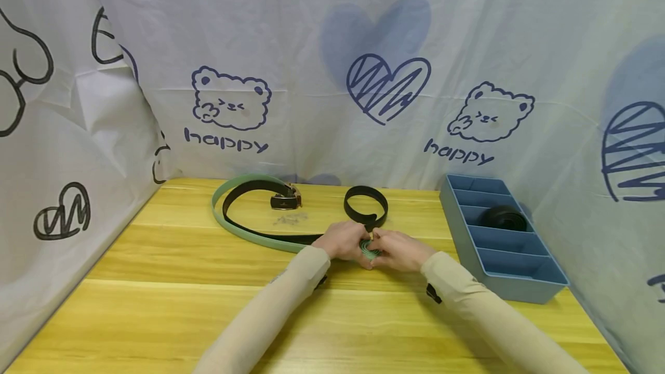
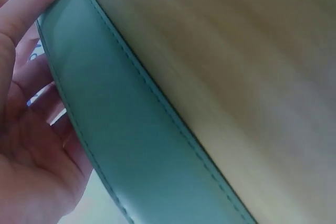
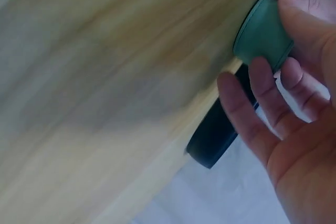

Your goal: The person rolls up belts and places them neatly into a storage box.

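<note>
A green belt (image 2: 126,114) with a black inner side loops across the table to its buckle (image 1: 284,202). Its free end is wound into a small roll (image 1: 369,249) between the two hands. My left hand (image 1: 344,241) grips the strap beside the roll; in the left wrist view the thumb lies on the green face, with the fingers behind. My right hand (image 1: 402,250) pinches the roll (image 3: 265,35) from the right, its lower fingers spread loosely. Just beyond the hands lies a black belt (image 1: 358,216) in an open ring, its near part overlapped by the fingers.
To the right stands a blue-grey divided box (image 1: 470,247) with several compartments; one holds a coiled black belt (image 1: 504,218). A printed white cloth (image 1: 312,74) hangs behind the wooden table (image 1: 171,305) and along both sides.
</note>
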Action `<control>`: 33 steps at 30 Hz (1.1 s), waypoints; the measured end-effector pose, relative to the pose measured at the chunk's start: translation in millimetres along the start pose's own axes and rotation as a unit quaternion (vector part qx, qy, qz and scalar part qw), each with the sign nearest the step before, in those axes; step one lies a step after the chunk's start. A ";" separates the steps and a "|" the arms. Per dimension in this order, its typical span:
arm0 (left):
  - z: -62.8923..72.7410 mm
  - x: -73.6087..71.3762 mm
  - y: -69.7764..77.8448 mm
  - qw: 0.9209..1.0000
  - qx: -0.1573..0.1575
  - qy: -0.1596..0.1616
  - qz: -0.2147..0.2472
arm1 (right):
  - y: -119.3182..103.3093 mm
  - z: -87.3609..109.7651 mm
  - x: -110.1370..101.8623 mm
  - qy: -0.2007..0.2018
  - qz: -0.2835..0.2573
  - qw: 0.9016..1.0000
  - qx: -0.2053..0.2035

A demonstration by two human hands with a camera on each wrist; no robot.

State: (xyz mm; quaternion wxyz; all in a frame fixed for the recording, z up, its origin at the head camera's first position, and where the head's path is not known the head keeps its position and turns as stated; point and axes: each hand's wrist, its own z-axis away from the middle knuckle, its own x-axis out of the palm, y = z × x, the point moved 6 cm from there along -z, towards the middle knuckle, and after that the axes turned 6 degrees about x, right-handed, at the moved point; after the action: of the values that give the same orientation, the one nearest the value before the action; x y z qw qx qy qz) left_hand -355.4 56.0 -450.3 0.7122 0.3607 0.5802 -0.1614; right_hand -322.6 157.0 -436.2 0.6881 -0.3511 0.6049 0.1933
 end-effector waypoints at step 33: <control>3.8 3.1 -0.6 0.997 0.019 -0.053 0.049 | 0.7 1.4 -2.4 -0.008 0.036 0.999 -0.037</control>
State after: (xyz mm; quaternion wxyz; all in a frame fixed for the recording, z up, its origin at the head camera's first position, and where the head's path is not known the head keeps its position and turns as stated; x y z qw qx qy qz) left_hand -352.2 53.5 -453.2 0.7423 0.3930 0.5198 -0.1560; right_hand -322.6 158.9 -434.1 0.6725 -0.3525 0.6038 0.2426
